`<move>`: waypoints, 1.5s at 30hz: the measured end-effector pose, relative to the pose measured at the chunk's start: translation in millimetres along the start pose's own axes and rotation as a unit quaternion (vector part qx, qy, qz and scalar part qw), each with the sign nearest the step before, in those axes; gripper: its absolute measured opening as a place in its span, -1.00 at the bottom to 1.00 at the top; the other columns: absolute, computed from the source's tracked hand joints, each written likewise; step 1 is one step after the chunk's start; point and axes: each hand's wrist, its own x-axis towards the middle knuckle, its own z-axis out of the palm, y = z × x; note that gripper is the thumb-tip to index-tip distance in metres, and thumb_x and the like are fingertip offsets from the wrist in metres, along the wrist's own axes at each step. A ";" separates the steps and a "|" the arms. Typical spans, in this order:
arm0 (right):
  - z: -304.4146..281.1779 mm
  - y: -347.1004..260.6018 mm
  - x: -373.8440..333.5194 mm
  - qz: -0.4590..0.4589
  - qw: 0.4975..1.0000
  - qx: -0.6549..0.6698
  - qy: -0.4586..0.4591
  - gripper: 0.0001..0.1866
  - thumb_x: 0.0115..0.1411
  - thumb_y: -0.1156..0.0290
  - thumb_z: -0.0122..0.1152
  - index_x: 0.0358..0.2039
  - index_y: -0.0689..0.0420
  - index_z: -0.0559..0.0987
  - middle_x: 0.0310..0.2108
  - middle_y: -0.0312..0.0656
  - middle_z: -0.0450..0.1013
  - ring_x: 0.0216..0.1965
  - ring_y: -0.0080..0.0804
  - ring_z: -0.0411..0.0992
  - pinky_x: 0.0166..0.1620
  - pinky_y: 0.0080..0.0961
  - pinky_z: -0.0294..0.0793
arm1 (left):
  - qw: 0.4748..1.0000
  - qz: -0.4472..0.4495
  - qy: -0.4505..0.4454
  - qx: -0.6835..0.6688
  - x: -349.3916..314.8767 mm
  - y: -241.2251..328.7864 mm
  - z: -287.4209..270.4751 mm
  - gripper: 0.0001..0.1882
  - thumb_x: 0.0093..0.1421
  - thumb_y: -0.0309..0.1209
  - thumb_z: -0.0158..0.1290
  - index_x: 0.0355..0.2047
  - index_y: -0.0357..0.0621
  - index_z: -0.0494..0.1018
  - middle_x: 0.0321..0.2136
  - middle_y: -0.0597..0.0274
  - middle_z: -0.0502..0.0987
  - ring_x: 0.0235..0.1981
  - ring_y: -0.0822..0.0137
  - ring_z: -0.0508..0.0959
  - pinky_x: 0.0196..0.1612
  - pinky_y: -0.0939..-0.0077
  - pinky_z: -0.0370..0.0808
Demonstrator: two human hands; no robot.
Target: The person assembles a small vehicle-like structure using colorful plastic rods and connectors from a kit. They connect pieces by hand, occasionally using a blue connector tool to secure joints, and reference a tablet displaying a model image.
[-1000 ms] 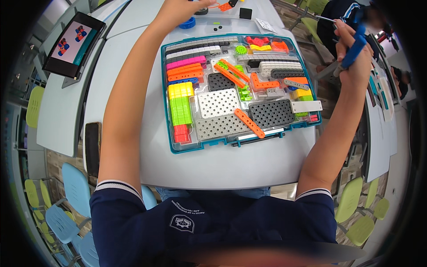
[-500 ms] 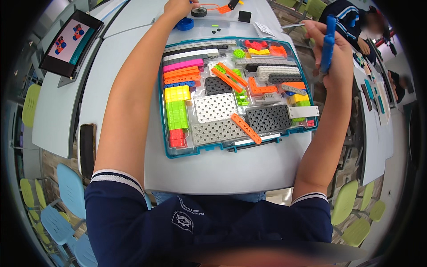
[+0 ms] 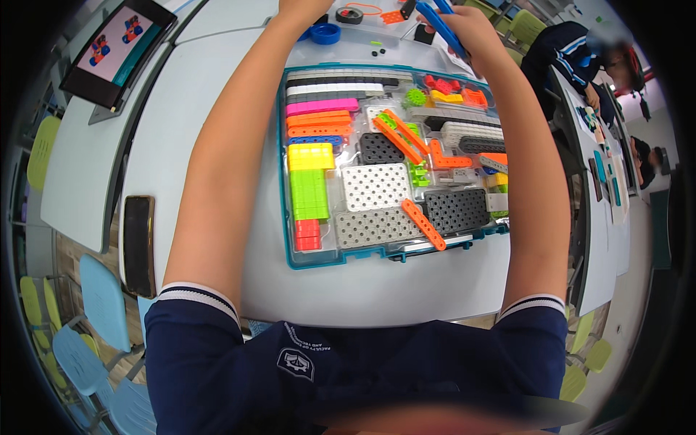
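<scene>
My right hand is closed round long blue plastic pieces, beyond the far right corner of the parts case. At the top edge of the head view is my left hand, beside a blue ring-shaped part. Its fingers are cut off there, so what they do is hidden. Between my forearms lies an open teal parts case. It holds coloured beams, a white perforated plate, a dark grey perforated plate and yellow blocks. An orange beam rests loose across the grey plates.
Past the case lie a dark wheel, an orange part and small black bits. A tablet showing a built model stands at the left, and a phone lies on the table's left side. Another person sits at the far right.
My right hand has moved left and away from me with the blue pieces, over the far part of the table. The case appears shifted right and slightly lower in view.
</scene>
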 end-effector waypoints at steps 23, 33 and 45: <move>78.7 30.2 137.5 0.147 0.989 -0.010 0.031 -0.79 0.26 0.38 0.26 -0.31 0.26 0.74 -0.46 -0.09 0.66 -0.65 -0.58 0.47 -0.61 -0.65 0.34 | 0.976 -0.119 -0.083 -0.161 7.7 -15.3 1.4 -0.72 0.22 -0.23 0.24 -0.38 -0.25 0.68 -0.58 0.14 0.60 -0.52 0.38 0.54 -0.39 0.39 0.44; 9.1 -7.7 30.8 0.071 0.993 0.081 -0.038 -0.61 0.28 0.05 0.36 -0.08 0.09 0.72 -0.43 -0.40 0.49 -0.70 -0.79 0.24 -0.63 -0.79 0.20 | 0.856 -0.235 -0.182 -0.424 1.0 -20.2 5.4 -0.84 0.53 -0.21 -0.16 -0.03 0.16 0.40 -0.41 0.44 0.36 -0.64 0.61 0.16 -0.63 0.69 0.14; -42.5 -7.4 -106.8 0.010 0.990 0.140 -0.007 -0.65 0.31 0.14 0.35 -0.03 0.10 0.72 -0.53 -0.47 0.44 -0.68 -0.84 0.23 -0.63 -0.80 0.14 | 0.774 -0.227 -0.260 -0.531 -52.7 61.5 -47.4 -0.61 0.55 -0.07 -0.22 -0.10 -0.13 0.43 -0.61 0.43 0.28 -0.72 0.63 0.08 -0.70 0.71 0.05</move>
